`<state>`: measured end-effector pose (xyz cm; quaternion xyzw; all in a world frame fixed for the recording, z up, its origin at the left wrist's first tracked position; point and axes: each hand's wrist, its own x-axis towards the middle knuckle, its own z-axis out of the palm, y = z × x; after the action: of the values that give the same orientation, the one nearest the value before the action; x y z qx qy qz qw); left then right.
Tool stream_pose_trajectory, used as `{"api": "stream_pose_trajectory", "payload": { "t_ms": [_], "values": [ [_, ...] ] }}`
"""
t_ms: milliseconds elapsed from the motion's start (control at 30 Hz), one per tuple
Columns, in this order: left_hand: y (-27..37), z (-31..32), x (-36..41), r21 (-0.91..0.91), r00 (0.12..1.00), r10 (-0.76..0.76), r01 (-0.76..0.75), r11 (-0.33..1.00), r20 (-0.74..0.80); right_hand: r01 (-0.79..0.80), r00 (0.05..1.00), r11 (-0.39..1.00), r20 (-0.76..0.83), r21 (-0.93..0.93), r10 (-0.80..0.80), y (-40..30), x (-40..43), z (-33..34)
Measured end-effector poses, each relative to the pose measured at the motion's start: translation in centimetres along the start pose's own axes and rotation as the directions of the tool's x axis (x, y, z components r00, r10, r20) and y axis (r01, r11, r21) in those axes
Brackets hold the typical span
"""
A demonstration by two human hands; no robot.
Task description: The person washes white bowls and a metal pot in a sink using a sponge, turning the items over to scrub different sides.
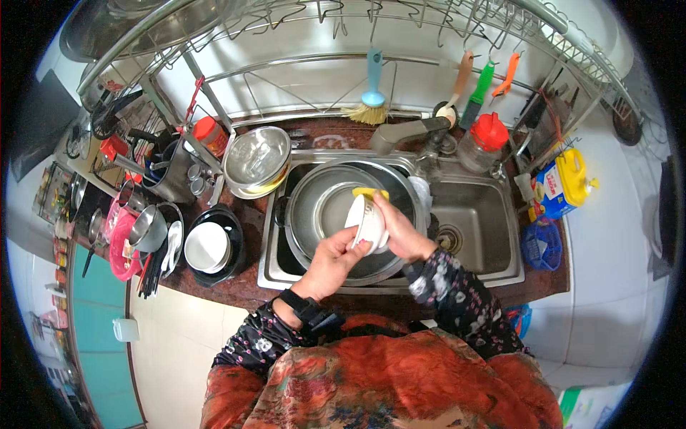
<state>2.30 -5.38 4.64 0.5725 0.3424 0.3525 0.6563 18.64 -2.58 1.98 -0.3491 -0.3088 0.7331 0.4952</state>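
My left hand (331,261) grips the lower edge of a small white bowl (366,221) with a printed pattern. The bowl is tilted on its side above the sink. In my right hand (399,228) is a yellow sponge (370,192), pinched at the bowl's upper edge while the palm lies along the bowl's outer side. Beneath both hands, large round metal basins (300,214) sit nested in the left basin of a stainless steel sink (273,268). What lies directly under the bowl and hands is hidden.
The faucet (407,131) reaches over from behind, beside a red-lidded jar (485,140). A black pot (236,257) with stacked white bowls (208,248), metal bowls (258,155) and chopsticks (152,274) stand left. A yellow-and-blue detergent jug (560,185) and blue basket (541,244) are right. Brushes hang behind.
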Motion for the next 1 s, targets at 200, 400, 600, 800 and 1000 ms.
{"api": "stream_pose_trajectory", "payload": {
  "t_ms": [200,400,600,800,1000],
  "values": [
    [-3.1,-2.5,1.2,-0.041,0.998,0.023,-0.025,0.999,-0.054,0.405,0.81,0.361,0.146,-0.84,-0.569,2.3,-0.5,2.2],
    [-1.6,-1.7,0.5,0.004,0.998,-0.044,0.045,0.999,-0.053,0.378,0.901,0.633,0.112,-0.675,-0.419,0.9,0.9,1.4],
    [-2.2,-2.6,0.5,0.074,0.992,-0.041,0.033,0.997,0.118,-0.078,0.993,0.984,-0.072,0.157,0.09,1.8,1.6,-1.5],
    [-4.3,-4.0,1.0,-0.028,0.999,0.01,-0.009,1.0,0.036,0.465,0.698,-0.152,0.467,-0.872,-0.543,1.3,-0.7,3.7],
    [-2.2,-1.1,-0.3,-0.081,0.999,-0.027,0.03,0.996,0.031,0.112,0.993,0.886,0.025,-0.45,-0.113,0.9,2.3,-0.7]
  ]
}}
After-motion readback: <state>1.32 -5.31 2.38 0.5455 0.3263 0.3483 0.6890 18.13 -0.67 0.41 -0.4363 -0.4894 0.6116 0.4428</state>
